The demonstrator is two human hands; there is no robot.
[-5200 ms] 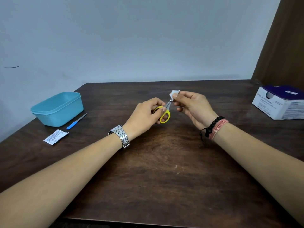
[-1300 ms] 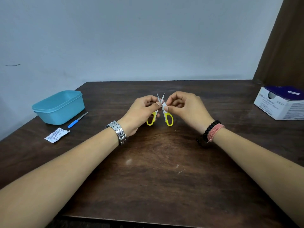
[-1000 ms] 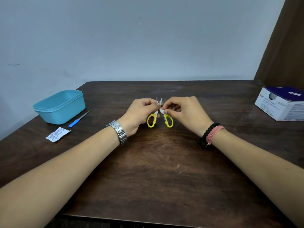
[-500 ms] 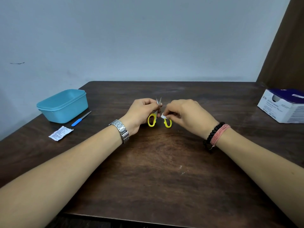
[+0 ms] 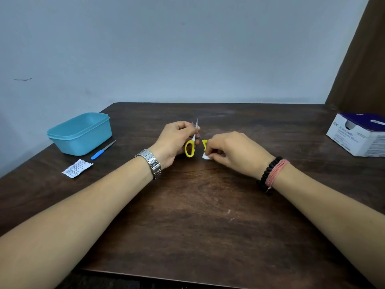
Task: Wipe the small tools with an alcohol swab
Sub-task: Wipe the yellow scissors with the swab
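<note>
Left hand (image 5: 175, 140) grips small yellow-handled scissors (image 5: 192, 142) by the blades, points up, just above the dark worktop (image 5: 198, 215). Right hand (image 5: 233, 153), just beside it, pinches a white alcohol swab (image 5: 206, 156) against the right handle loop.

The dark wooden counter (image 5: 198, 215) looks smooth with a dull sheen. Near its left edge stands a matt turquoise plastic tub (image 5: 80, 134); the small scissors (image 5: 192, 140) pair yellow plastic handles with bright metal blades.

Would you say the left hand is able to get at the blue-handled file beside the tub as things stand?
Probably not yet: the way to the file looks free, but the left hand grips the scissors.
</note>
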